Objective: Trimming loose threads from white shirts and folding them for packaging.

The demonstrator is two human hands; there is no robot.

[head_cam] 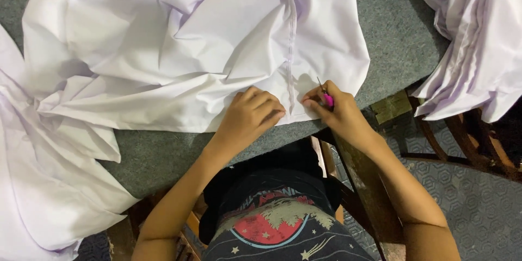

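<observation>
On the grey tabletop [163, 157], the left hand [251, 115] presses one white cloth [190, 49], fingers curled, while the right hand [334, 114] pinches one pink snip [328, 99].

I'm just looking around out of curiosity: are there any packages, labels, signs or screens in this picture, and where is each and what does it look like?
No packages, signs or screens show.
Printed picture on the person's dark shirt: bottom centre, a round red and teal design with pale stars.
Small olive-tan rectangular piece: at the table's right edge, beside the right hand; whether it is a label cannot be told.
</observation>
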